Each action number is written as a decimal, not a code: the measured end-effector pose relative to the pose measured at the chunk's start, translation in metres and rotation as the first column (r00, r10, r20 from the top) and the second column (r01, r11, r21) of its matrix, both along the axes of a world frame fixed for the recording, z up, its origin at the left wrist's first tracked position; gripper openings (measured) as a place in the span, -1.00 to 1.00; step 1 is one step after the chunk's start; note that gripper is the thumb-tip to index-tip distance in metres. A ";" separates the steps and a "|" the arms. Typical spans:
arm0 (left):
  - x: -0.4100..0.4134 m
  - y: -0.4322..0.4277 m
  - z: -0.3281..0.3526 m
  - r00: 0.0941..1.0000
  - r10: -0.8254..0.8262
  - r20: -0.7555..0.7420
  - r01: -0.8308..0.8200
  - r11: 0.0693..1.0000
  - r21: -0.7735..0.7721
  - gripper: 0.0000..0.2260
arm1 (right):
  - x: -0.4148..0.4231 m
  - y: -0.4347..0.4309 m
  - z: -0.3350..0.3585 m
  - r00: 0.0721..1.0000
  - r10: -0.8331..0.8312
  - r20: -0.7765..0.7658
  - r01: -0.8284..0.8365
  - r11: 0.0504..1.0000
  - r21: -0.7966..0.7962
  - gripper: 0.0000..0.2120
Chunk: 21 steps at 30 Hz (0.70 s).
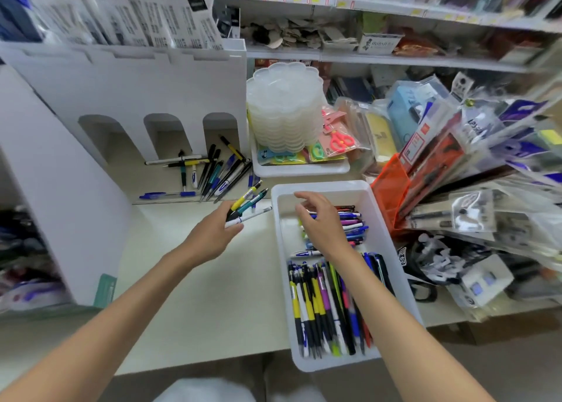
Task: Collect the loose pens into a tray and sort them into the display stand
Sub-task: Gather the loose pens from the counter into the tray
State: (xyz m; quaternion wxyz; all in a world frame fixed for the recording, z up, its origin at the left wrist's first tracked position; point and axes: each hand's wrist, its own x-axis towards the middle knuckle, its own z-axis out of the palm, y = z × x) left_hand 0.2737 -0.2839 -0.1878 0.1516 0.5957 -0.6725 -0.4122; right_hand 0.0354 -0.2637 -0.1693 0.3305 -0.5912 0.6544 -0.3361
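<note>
Our left grip (pixel 213 234) pinches a fanned bunch of pens (pixel 248 202) beside the tray (pixel 334 185); our right grip (pixel 322 225) hangs spread over it. So loosely held, one could slip onto the surface (pixel 188 280).

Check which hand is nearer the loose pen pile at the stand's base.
Left. The left hand, gripping a few pens, sits just in front of the pile. The right hand is farther off to the side, over the tray.
</note>
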 end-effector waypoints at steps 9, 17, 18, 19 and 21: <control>-0.036 0.031 0.017 0.932 0.107 -0.346 -0.030 0.975 0.221 -0.73 | 0.045 -0.028 0.015 0.942 -0.060 0.329 0.002 0.985 0.173 -0.47; -0.055 0.033 0.029 0.947 0.107 -0.302 0.010 0.933 0.360 -0.75 | 0.039 -0.021 0.019 0.983 0.084 0.161 -0.074 0.995 -0.071 -0.72; -0.060 0.032 0.031 0.955 0.099 -0.281 0.009 0.933 0.359 -0.73 | 0.035 -0.019 0.021 0.980 0.107 0.165 -0.095 0.992 -0.081 -0.75; -0.065 0.031 0.033 0.962 0.086 -0.260 0.012 0.935 0.355 -0.71 | 0.030 -0.015 0.025 0.971 0.140 0.196 -0.128 0.989 -0.077 -0.77; -0.080 0.029 0.034 0.969 0.058 -0.240 0.027 0.941 0.337 -0.73 | 0.016 -0.011 0.029 0.952 0.231 0.202 -0.217 0.972 -0.088 -0.81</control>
